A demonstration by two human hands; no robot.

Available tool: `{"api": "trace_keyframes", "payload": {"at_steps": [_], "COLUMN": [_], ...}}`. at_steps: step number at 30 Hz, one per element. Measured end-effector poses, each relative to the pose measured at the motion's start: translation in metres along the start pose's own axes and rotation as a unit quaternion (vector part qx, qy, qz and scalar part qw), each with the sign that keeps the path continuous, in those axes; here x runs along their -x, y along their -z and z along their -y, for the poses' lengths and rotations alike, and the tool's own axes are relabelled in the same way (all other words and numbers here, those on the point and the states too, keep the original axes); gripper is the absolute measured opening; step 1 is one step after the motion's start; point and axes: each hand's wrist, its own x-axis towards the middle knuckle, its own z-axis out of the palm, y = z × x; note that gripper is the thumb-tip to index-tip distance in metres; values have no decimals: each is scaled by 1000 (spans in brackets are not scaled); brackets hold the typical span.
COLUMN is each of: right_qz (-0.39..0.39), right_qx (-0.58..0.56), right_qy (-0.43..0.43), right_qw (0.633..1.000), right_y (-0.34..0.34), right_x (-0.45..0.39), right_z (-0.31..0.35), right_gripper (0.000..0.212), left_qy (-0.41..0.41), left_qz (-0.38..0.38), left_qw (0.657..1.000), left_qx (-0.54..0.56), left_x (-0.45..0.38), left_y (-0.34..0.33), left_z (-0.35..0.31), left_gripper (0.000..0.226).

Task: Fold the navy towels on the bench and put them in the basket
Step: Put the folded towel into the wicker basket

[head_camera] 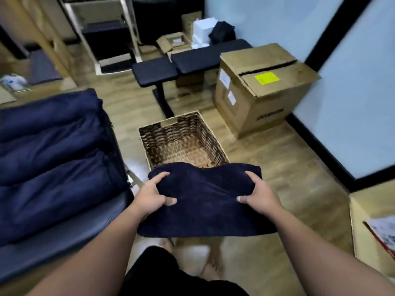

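Note:
A folded navy towel (205,199) hangs in the air just in front of the near rim of a woven wicker basket (213,137) that stands on the floor with nothing visible inside. My left hand (152,194) grips the towel's left side, thumb on top. My right hand (259,194) grips its right side the same way. On the left, several more navy towels (53,146) lie spread across the bench (64,236).
A large cardboard box (260,86) stands right of the basket. Behind the basket is a black padded workout bench (181,65). Another open box (374,227) sits at the right edge. More boxes and a white rack stand at the back. Wooden floor surrounds the basket.

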Motion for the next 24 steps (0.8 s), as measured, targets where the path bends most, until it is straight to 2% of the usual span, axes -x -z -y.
{"api": "trace_keyframes", "payload": {"at_steps": [7, 13, 19, 24], "right_qz": [49, 113, 108, 79], "right_qx": [55, 100, 103, 85], "right_qy": [38, 36, 62, 124], "right_qw": [997, 988, 987, 985], "right_y": [14, 58, 72, 65], "right_x": [-86, -135, -167, -210], "right_z": [59, 117, 160, 200], "right_gripper": [105, 97, 99, 99], "left_qy": [39, 16, 19, 19], "left_qz": [-35, -16, -43, -126], "left_qw": [996, 996, 995, 990], "left_qx": [73, 91, 83, 66], "left_x": [-48, -82, -110, -141], "left_y": [19, 46, 76, 90], "left_z": [-14, -53, -72, -85], "left_gripper": [94, 89, 91, 97]}}
